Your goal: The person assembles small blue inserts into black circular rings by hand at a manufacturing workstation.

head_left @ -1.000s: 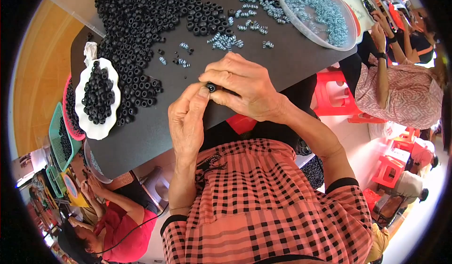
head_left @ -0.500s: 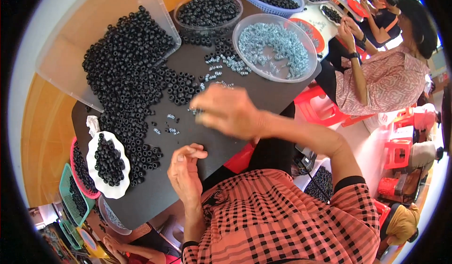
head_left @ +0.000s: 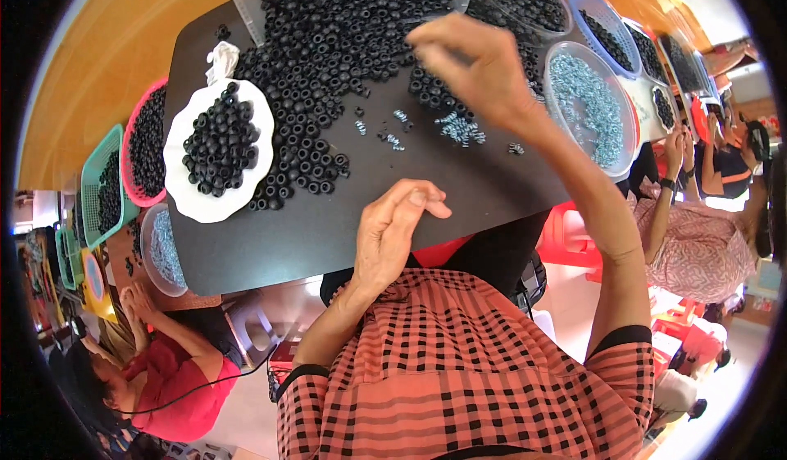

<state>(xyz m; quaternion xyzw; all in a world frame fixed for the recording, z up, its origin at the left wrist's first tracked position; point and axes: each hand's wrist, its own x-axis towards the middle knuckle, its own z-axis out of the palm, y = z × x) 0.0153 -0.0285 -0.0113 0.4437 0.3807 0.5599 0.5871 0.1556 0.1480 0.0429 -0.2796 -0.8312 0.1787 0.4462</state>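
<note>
My left hand [head_left: 399, 234] hovers near the table's front edge, thumb and fingers curled together; whatever they may hold is hidden. My right hand [head_left: 484, 75], smeared by motion, is above the near side of a big heap of small black ring-shaped pieces [head_left: 348, 17]. Its fingertips point left, and I cannot make out anything in them. Small silvery, ridged pieces [head_left: 461, 129] lie in a loose cluster below that hand, with a few more [head_left: 395, 142] scattered to the left. A white scalloped plate [head_left: 190, 202] at the left carries a mound of the black pieces.
A clear round tub [head_left: 620, 165] of silvery pieces stands right, beside a clear bowl [head_left: 566, 29] and a blue basket [head_left: 631, 73] of black pieces. Pink [head_left: 127, 161] and green baskets [head_left: 88, 177] stand left of the dark table [head_left: 270, 259]. Co-workers sit at both sides.
The view has swung, bringing the plate and the co-worker at the left further into sight. My right hand has moved from the silvery pieces to over the black heap. My left hand stays curled.
</note>
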